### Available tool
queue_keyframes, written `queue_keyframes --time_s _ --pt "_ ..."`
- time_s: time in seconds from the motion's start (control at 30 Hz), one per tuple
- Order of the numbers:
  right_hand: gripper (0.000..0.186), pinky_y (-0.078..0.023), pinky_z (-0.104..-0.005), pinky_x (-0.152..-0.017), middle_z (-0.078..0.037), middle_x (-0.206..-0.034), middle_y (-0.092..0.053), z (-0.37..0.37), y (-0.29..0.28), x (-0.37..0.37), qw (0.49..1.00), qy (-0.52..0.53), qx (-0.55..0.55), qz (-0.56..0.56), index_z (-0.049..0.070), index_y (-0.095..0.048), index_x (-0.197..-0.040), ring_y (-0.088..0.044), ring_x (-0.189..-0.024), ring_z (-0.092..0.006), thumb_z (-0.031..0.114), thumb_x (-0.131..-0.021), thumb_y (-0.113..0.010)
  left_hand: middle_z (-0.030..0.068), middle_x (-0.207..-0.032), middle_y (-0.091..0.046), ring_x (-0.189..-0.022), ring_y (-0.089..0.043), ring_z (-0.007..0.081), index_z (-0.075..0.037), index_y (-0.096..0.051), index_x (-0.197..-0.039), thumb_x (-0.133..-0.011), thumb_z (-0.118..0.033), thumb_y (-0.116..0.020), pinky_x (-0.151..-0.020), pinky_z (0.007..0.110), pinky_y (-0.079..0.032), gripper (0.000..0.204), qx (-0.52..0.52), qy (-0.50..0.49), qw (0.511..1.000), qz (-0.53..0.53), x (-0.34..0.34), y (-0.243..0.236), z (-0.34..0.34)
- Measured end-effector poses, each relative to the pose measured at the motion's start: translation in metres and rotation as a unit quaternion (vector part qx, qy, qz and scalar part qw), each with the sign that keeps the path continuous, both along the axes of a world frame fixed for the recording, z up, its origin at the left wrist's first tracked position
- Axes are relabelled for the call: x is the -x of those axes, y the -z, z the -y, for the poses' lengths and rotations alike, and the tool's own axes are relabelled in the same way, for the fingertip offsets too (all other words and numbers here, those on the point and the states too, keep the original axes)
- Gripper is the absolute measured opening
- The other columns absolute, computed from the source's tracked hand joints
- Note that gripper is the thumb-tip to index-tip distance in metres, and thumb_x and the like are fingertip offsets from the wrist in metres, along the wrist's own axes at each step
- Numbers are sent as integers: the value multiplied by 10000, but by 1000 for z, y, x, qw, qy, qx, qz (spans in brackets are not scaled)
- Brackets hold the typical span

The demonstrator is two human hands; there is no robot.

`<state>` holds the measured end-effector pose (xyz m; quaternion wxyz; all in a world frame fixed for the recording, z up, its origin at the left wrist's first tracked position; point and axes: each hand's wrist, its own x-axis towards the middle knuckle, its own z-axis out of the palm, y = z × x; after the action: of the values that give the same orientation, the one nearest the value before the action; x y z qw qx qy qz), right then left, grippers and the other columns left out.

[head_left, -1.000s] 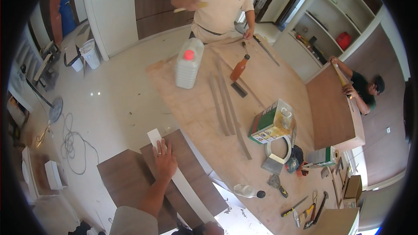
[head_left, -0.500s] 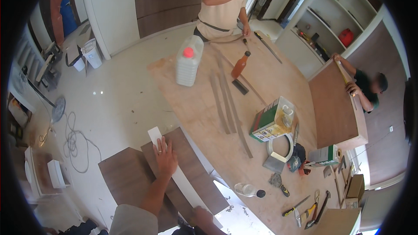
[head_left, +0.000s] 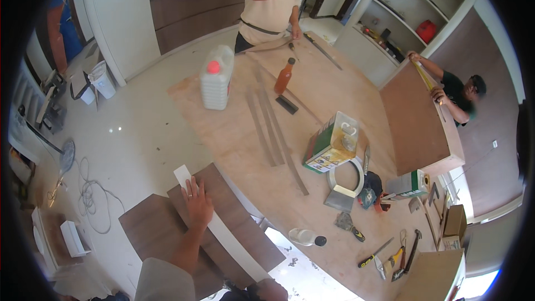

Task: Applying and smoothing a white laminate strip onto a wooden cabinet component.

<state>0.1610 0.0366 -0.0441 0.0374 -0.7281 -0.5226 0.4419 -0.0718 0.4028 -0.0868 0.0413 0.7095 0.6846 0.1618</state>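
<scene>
A long white strip (head_left: 235, 241) lies lengthwise on a brown wood-look board (head_left: 249, 222). My left hand (head_left: 199, 205) rests flat near the strip's far end, fingers stretched out, pressing on the strip and board. At the strip's near end, by the lower edge, is my right hand (head_left: 271, 290); its fingers are hidden and blurred. Something dark lies just left of it, too unclear to name. A second brown panel (head_left: 153, 227) extends to the left, beside the first board.
The large wooden worktable (head_left: 234, 150) carries a white jug (head_left: 217, 81), an orange bottle (head_left: 284, 77), a green-white tin (head_left: 333, 142), a tape roll (head_left: 332, 181), a putty knife (head_left: 348, 226) and a clear bottle (head_left: 304, 237). Two co-workers stand beyond. A cable (head_left: 89, 195) coils on the floor.
The view has shifted, so the table and its things sit further left. My left hand stays on the strip. My right hand has moved slightly nearer the lower edge.
</scene>
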Motion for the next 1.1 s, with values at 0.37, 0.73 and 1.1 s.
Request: queue_keyframes --time_s 0.37,0.73,1.1 --pt "530 -543 -583 -735 -239 -943 -737 14 3 5 986 164 7 18 92 -412 -1188 -716 -844 -491 392 -921 -757 181 -1708 -262 -1607 -157 383 -56 -476 -1528 -981 -175 -539 -1298 594 -86 564 -6 1 1000 17 -4 -2 1" --pt "486 -546 -579 -712 -255 -929 -738 -26 6 2 991 128 -38 21 95 -430 -1144 -719 -844 -491 402 -938 -745 170 -1713 -259 -1606 -165 374 -67 -477 -1535 -992 -187 -531 -1301 582 -100 559 -4 2 1000 7 -2 -4 1" --pt "315 -545 -546 -773 -148 -1005 -741 -108 22 25 990 44 -133 -9 118 -572 -1106 -717 -938 -433 299 -921 -753 164 -1706 -282 -1603 -184 368 -60 -501 -1516 -981 -181 -546 -1300 573 -112 550 -8 -6 1000 9 -2 -5 1"
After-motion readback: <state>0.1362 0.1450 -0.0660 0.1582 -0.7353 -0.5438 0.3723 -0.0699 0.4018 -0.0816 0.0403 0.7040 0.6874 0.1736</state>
